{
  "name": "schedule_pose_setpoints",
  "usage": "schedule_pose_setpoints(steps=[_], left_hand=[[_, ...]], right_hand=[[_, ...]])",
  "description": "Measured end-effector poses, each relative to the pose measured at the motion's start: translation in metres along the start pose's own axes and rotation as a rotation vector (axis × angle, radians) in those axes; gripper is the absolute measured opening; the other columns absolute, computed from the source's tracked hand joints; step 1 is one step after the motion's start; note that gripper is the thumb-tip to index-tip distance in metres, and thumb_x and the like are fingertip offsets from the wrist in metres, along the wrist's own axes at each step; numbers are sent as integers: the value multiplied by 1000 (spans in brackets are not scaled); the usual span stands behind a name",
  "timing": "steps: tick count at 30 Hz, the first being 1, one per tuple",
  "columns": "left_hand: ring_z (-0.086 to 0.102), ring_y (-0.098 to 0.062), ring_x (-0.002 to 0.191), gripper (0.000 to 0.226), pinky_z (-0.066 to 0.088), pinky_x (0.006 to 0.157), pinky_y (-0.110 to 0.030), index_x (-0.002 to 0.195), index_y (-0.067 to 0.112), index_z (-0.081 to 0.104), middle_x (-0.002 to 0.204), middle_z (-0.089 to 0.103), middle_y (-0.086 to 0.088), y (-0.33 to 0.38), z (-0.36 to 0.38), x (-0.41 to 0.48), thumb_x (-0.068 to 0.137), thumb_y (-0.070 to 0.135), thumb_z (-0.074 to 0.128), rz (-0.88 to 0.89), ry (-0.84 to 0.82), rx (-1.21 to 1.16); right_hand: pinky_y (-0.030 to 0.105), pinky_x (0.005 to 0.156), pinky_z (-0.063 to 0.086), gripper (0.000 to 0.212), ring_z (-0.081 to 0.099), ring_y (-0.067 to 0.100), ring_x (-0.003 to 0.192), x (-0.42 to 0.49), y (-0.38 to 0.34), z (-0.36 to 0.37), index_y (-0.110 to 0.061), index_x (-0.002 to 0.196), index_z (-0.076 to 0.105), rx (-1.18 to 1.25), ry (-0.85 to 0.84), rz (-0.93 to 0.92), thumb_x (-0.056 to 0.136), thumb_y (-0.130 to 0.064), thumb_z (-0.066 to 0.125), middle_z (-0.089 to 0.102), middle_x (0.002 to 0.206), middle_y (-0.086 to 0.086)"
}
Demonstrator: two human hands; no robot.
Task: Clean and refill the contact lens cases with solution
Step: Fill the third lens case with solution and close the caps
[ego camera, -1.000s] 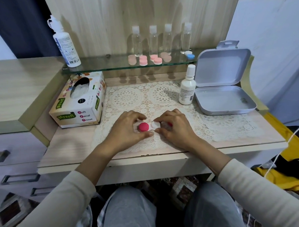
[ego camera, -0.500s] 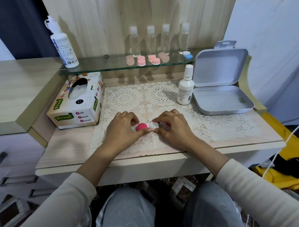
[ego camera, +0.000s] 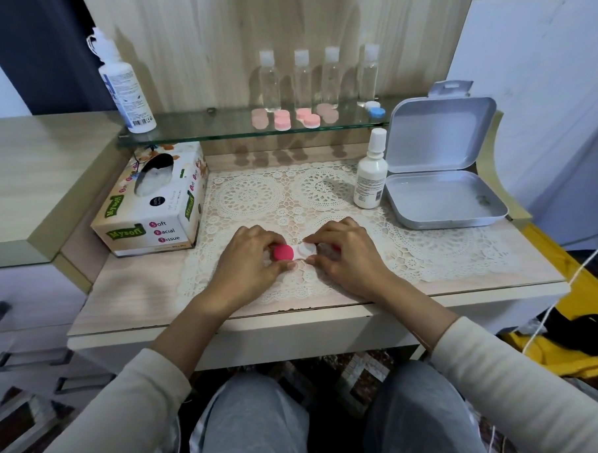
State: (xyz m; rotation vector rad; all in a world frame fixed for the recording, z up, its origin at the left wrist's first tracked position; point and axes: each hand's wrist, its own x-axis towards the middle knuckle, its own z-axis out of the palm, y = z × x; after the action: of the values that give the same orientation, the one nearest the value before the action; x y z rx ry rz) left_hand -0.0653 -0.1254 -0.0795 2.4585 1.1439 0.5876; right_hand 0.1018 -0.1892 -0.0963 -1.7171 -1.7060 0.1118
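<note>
The contact lens case (ego camera: 306, 251) lies on the lace doily (ego camera: 257, 197) at the middle of the desk. The left hand (ego camera: 251, 263) pinches its red cap (ego camera: 283, 253), and the right hand (ego camera: 349, 261) grips the uncapped white side with curled fingers. A small solution bottle (ego camera: 371, 181) stands upright behind them.

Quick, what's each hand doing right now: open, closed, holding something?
Left hand: closed, fingers curled round the pink cap.
Right hand: closed, pinching the lens case at its white end.

White lens case (ego camera: 307, 250), red cap (ego camera: 283, 253), flat on doily (ego camera: 254, 197).
</note>
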Motion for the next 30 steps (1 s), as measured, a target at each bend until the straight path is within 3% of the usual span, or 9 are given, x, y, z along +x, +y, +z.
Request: schedule_pose_setpoints(steps=[3,5,7,10,19,26,30], left_hand=[[42,-14,107,59,34,92,-25,131,23,49,106,47,8,-5,-5,0,77,32,71,31,-110,-70],[46,-11,97,64,40,84,-27,122,23,51,103,48,8,-2,-4,-2,67,44,76,-52,-19,-96],[49,-11,89,54,43,75,-28,99,20,56,94,52,6,2,-1,-3,62,54,75,-105,85,-31],[50,-13,85,43,40,70,-27,84,16,61,85,53,5,2,4,-2,65,52,74,-88,125,10],[46,-11,88,37,32,73,-23,97,11,71,90,58,1,-6,4,0,72,38,74,58,146,26],[56,-15,83,35,47,75,-32,91,13,72,82,58,5,-5,2,-6,67,37,79,-8,169,-87],[58,-16,82,37,48,76,-33,92,13,72,81,58,5,-4,3,-8,66,37,79,-29,170,-117]], right_hand=[[35,77,38,31,47,21,87,-1,0,0,-14,103,71,-3,1,-8,75,-26,74,68,97,0],[35,77,37,30,48,21,87,-1,0,0,-14,103,71,-3,-2,-9,75,-26,74,68,97,1],[35,77,38,30,47,20,87,-1,0,-1,-15,103,71,-3,-7,-7,76,-26,73,68,98,0],[36,78,38,29,45,18,86,0,-1,-2,-15,103,71,-1,-9,-5,76,-26,73,67,98,0],[35,76,37,29,48,21,86,0,0,-1,-16,103,71,4,-15,-2,76,-25,73,68,99,-1],[31,79,35,31,41,16,89,0,-3,-3,-17,107,69,-34,-25,9,78,-27,71,67,103,-2],[25,76,29,40,39,15,93,0,-4,-5,-18,117,64,-70,-45,20,79,-30,71,65,109,-1]])
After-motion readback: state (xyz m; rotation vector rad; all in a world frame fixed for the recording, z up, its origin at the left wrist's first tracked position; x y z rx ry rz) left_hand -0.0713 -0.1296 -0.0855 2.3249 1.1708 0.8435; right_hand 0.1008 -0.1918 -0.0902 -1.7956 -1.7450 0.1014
